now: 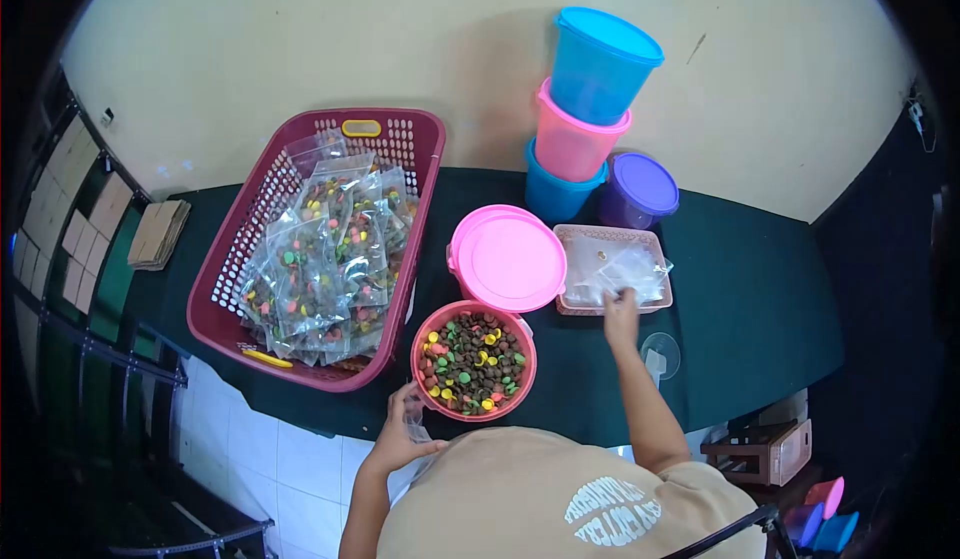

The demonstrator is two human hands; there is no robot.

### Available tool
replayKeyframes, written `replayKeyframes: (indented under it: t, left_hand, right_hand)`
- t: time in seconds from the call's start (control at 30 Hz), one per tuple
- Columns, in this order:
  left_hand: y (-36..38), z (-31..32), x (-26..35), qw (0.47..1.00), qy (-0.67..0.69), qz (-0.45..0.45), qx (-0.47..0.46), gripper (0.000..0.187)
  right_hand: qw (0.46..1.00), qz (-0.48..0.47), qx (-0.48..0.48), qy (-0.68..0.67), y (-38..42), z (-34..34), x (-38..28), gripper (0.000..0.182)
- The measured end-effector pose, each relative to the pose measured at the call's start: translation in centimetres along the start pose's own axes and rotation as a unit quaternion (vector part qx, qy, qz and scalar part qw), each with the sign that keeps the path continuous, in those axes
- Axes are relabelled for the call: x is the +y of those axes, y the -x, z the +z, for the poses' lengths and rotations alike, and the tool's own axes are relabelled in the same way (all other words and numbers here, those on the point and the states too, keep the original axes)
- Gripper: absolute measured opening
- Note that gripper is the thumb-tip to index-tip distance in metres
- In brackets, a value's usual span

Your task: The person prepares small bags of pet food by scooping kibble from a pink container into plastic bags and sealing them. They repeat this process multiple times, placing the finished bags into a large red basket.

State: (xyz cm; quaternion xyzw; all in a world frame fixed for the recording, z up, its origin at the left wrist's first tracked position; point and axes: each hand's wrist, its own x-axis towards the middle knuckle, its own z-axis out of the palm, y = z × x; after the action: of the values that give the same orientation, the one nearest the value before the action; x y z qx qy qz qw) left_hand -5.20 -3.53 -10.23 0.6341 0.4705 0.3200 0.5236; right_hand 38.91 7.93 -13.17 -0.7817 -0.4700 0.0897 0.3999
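Dark green cloth covers the table (760, 289), which stands against a plain cream wall (300, 49) over white floor tiles. At the near edge sits a pink bowl (473, 361) of mixed coloured candies, within reach of both hands. The right hand (620, 314) reaches into a shallow pink tray (612, 269) of empty clear bags, its fingers pinching one bag. The left hand (400, 434) is curled about a small clear bag (415, 421) beside the bowl, apparently held ready at the edge. A red basket (318, 249) to the left holds many filled bags. A lidded pink tub (507, 258) stands behind the bowl; stacked tubs (590, 109) and a purple tub (640, 191) line the wall.
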Motion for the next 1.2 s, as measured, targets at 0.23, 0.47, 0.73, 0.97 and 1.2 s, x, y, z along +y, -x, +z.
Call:
replayKeyframes:
  t: [0.23,0.47,0.73,0.97,1.2]
  left_hand:
    - [-0.4,1.1,0.5,0.991,0.079,-0.002,-0.104,0.118]
    - [-1.0,2.5,2.9,0.983,0.038,-0.045,-0.172,0.118]
    - [-0.2,2.1,3.4,0.998,0.019,-0.02,-0.056,0.114]
    - [0.0,1.8,5.0,0.978,-0.191,0.017,0.079,0.1]
    - [-0.8,3.6,5.0,0.953,-0.284,-0.013,0.105,0.101]
  right_hand:
    - [0.934,0.158,0.099,0.305,7.1,-10.5,10.6,0.05]
    - [0.873,0.457,-0.074,-0.155,7.8,-9.3,17.4,0.041]
    - [0.9,0.314,-0.063,-0.295,8.4,-11.7,11.5,0.022]
    - [0.952,-0.143,-0.258,0.085,10.6,-12.4,-10.3,0.015]
    - [0.827,-0.348,-0.367,0.247,9.3,-6.9,-13.4,0.017]
